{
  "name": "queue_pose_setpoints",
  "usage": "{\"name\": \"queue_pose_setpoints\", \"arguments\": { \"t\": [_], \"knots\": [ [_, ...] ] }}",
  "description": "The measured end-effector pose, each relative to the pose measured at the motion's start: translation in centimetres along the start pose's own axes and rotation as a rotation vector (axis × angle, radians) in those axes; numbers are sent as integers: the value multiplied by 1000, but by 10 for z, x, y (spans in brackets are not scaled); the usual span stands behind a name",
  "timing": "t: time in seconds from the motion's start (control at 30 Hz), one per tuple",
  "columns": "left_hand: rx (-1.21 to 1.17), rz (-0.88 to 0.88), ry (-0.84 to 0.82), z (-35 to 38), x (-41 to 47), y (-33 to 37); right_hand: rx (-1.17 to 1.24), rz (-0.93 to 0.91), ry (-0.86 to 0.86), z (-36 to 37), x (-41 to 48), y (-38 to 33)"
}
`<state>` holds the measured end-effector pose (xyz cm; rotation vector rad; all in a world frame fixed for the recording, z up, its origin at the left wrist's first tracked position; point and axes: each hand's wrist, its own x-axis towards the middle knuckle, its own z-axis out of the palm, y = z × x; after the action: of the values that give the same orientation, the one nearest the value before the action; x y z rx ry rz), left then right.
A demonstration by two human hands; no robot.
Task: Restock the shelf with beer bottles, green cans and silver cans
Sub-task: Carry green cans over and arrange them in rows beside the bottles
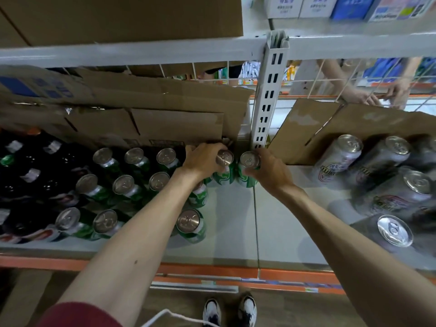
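Observation:
My left hand (203, 160) grips the top of a green can (225, 172) at the back of the white shelf (231, 227). Right beside it, my right hand (269, 171) grips a second green can (247, 169) that stands next to the white upright post (269, 90). Several more green cans (125, 190) stand in rows to the left. Dark beer bottles (26, 175) fill the far left of the shelf. Silver cans (382, 182) stand at the right, partly blurred.
Flattened cardboard boxes (151, 109) lean behind the cans, and another cardboard sheet (335, 131) stands behind the silver cans. A brown carton (118, 17) sits on the shelf above. Another person's hands (377, 95) reach in behind the wire back. My shoes (228, 312) show below the orange shelf edge.

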<state>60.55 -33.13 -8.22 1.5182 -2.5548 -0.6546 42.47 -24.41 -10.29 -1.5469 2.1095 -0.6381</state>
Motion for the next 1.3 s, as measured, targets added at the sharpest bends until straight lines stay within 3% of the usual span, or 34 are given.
{"name": "queue_pose_setpoints", "arguments": {
  "t": [0.13,0.3,0.53,0.67,0.8,0.93,1.0,1.3],
  "knots": [
    [108,-19,46,2,0,5,-99,-29,49,-1,1,-4],
    [275,-52,115,7,2,11,-189,-179,-30,-7,9,-3],
    [109,72,-72,-4,2,4,-185,-112,-91,-6,9,-1],
    [178,58,17,-5,5,7,-196,-195,-24,-9,8,1],
    [254,7,63,3,7,11,-210,-256,-70,-13,11,4],
    [213,45,-21,-1,6,8,-209,-199,-137,-8,12,4],
    [173,66,-40,-3,4,5,-199,-170,-91,-5,11,4],
    [162,67,-25,-6,1,9,-255,-252,-134,-6,13,10]
  ]
}}
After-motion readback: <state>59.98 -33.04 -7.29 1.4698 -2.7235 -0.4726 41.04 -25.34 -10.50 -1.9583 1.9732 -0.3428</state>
